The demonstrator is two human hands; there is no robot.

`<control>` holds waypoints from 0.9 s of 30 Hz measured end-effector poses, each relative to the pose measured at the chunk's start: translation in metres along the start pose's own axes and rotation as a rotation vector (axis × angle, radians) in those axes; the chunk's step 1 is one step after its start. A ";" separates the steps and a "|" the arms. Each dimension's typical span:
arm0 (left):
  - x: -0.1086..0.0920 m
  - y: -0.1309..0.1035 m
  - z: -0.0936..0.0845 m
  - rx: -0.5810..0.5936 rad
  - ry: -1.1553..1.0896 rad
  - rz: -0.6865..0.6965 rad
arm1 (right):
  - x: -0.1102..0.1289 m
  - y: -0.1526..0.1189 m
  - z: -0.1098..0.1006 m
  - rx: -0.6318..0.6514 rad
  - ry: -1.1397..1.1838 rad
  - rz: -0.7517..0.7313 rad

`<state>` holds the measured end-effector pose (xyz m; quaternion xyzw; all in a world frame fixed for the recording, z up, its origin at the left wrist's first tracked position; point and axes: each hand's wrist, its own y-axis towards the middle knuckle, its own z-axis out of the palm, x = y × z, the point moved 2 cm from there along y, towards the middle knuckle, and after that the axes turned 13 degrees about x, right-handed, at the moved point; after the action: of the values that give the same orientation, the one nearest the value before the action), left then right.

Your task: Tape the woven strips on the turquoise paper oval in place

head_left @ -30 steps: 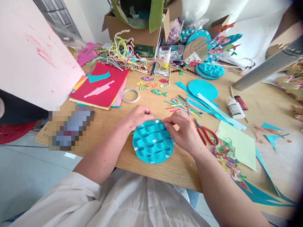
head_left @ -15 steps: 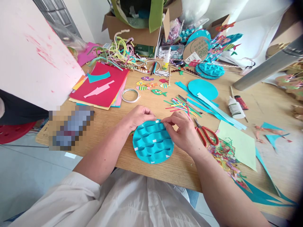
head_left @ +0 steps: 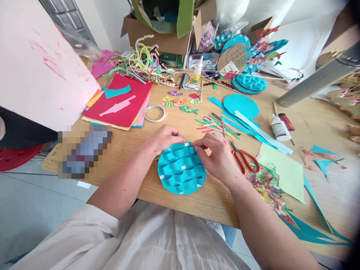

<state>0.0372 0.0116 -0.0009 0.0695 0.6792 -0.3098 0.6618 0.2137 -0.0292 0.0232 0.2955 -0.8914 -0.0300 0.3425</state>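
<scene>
Turquoise disc (head_left: 180, 176), held at far side.
My right hand (head_left: 215, 150) pinches it, fingertips nearly together; my left hand (head_left: 166, 138) is half-curled alongside, its hold I cannot tell.

pale shirt (head_left: 157, 243), grey-white, with bare forearms and hands.
body of garment creased, thin-looking, lower centre of the frame; front placket (head_left: 177, 228) running down the middle, one small pale button (head_left: 182, 248) on it; left sleeve (head_left: 98, 221) loose and wide, plain hem near the elbow, lower left; left hand (head_left: 168, 139) and right hand (head_left: 215, 150) ungloved; patch of blue cloth (head_left: 230, 234), denim-like, right of the shirt.
</scene>
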 end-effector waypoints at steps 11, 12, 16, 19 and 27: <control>-0.001 0.000 0.000 -0.008 -0.006 0.008 | 0.003 0.000 0.006 -0.065 0.006 0.023; -0.001 0.001 0.000 -0.010 -0.011 0.009 | 0.004 0.000 0.006 -0.068 0.009 0.027; 0.000 0.001 0.000 -0.012 -0.030 0.001 | 0.006 0.001 0.007 -0.080 0.018 0.032; -0.001 0.000 0.000 -0.012 -0.038 0.004 | 0.006 0.001 0.007 -0.091 0.029 0.029; -0.003 -0.002 0.001 -0.025 -0.045 -0.022 | 0.003 0.001 0.008 -0.095 0.065 0.038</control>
<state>0.0373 0.0110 0.0026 0.0468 0.6688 -0.3101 0.6741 0.2065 -0.0309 0.0193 0.2626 -0.8828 -0.0562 0.3854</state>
